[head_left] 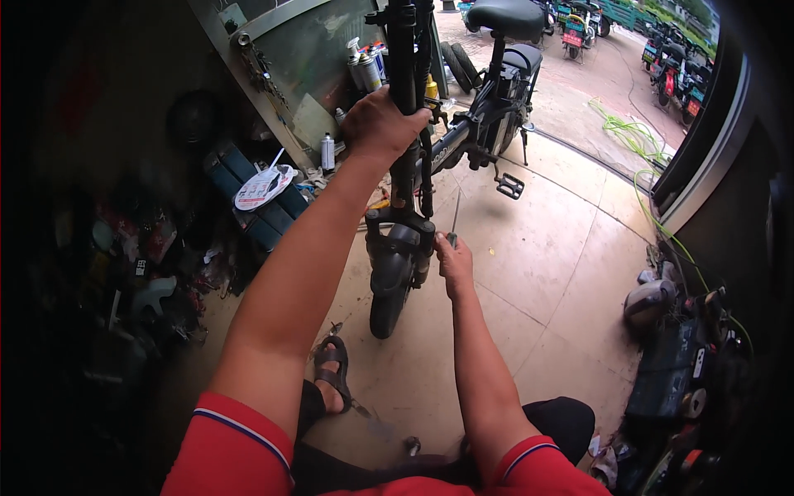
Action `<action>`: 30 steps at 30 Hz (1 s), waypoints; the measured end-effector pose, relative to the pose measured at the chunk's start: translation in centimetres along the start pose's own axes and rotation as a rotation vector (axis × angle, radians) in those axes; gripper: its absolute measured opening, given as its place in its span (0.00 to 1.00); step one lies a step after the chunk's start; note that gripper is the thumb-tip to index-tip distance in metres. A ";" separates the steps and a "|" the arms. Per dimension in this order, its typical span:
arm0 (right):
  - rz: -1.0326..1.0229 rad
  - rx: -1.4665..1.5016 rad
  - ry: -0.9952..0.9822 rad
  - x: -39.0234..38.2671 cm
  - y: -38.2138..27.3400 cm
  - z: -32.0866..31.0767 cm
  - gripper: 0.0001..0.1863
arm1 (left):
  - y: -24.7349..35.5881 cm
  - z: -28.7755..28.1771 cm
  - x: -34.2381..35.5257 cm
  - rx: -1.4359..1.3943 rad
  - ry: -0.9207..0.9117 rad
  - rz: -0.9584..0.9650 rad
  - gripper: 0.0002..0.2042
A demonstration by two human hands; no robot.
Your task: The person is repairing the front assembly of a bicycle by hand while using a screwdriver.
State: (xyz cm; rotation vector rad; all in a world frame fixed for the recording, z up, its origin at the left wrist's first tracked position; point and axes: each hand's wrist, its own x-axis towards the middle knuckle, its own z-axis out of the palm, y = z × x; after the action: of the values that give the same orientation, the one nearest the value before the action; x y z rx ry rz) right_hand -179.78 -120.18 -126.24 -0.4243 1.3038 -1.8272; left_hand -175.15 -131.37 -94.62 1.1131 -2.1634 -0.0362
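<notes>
In front of me stands a black electric bike, its front wheel [385, 318] toward me. My left hand [382, 124] is wrapped round the upright steering tube [403, 50], thumb on its right side. Lower down, my right hand [455, 263] is closed beside the right end of the fork crown [400, 221]. What it grips looks like a screwdriver [452, 240] with a dark handle and a thin shaft pointing up and away. Whether my right fingers also touch the fork is hard to tell. The bike's saddle [506, 16] and pedal [509, 186] show farther back.
Spray cans [364, 70] stand by the door panel at the back left. A round white disc [265, 187] lies on a dark box. Clutter [157, 289] fills the left side; a black case [670, 368] sits at right. Green hose [633, 136] crosses the doorway; parked scooters [579, 29] stand outside.
</notes>
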 end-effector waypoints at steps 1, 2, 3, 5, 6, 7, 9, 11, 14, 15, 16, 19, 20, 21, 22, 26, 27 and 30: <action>-0.056 -0.017 0.029 -0.6 0.8 0.5 0.17 | 0.0 0.0 0.1 0.019 0.013 -0.006 0.24; -0.108 -0.040 0.058 -1.3 1.5 0.9 0.17 | -0.1 0.2 0.0 0.036 0.024 -0.018 0.24; -0.125 -0.002 0.067 -1.3 1.8 1.2 0.17 | -0.1 0.3 0.2 0.025 -0.007 -0.031 0.24; -0.158 -0.083 0.110 -1.2 2.1 1.5 0.17 | -0.8 0.3 1.1 -0.045 -0.052 -0.013 0.25; -0.194 -0.167 0.149 -1.2 2.2 1.5 0.17 | -1.1 0.3 1.3 -0.116 -0.092 0.002 0.26; -0.204 -0.188 0.138 -1.4 2.3 1.3 0.16 | -1.3 0.4 1.5 -0.174 -0.136 0.009 0.21; -0.184 -0.252 0.104 -3.6 1.4 3.2 0.15 | -5.7 0.6 2.9 -0.413 -0.244 0.066 0.18; -0.174 -0.363 0.105 -4.6 1.2 3.2 0.12 | -5.3 0.2 3.2 -0.735 -0.467 0.117 0.10; -0.164 -0.348 0.037 -7.9 1.2 5.7 0.13 | -7.3 -0.7 3.9 -0.709 -0.568 0.100 0.10; -0.179 -0.323 0.035 -8.5 1.8 6.4 0.14 | -7.4 -0.9 4.2 -0.720 -0.623 0.082 0.08; -0.194 -0.300 0.032 -9.2 2.4 6.9 0.14 | -7.6 -1.0 4.2 -0.714 -0.621 0.082 0.08; -0.192 -0.218 0.015 -9.5 3.4 6.9 0.14 | -7.5 -1.9 3.5 -0.725 -0.602 0.041 0.10; -0.183 -0.163 0.011 -9.6 3.6 7.0 0.14 | -7.8 -1.8 3.4 -0.710 -0.579 0.103 0.10; -0.222 -0.129 0.066 -9.4 3.9 7.0 0.11 | -7.6 -1.8 3.2 -0.657 -0.576 0.116 0.11; -0.220 -0.110 0.085 -9.2 4.2 6.7 0.10 | -7.5 -1.8 2.9 -0.603 -0.572 0.127 0.11; -0.111 -0.274 0.230 -9.1 5.5 4.6 0.11 | -7.1 -1.5 2.0 -0.718 -0.562 0.024 0.11; -0.101 -0.314 0.271 -9.6 6.2 4.1 0.11 | -7.7 -1.5 1.9 -0.707 -0.547 0.021 0.14; -0.010 -0.449 0.352 -10.6 9.7 1.0 0.13 | -9.5 -1.4 0.9 -0.783 -0.475 -0.015 0.20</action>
State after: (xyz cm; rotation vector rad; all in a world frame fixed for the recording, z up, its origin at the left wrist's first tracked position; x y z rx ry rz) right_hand -168.58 -113.65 -132.50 -0.3520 1.9710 -1.6587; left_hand -167.99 -137.61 -96.08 0.6875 -2.1942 -1.1475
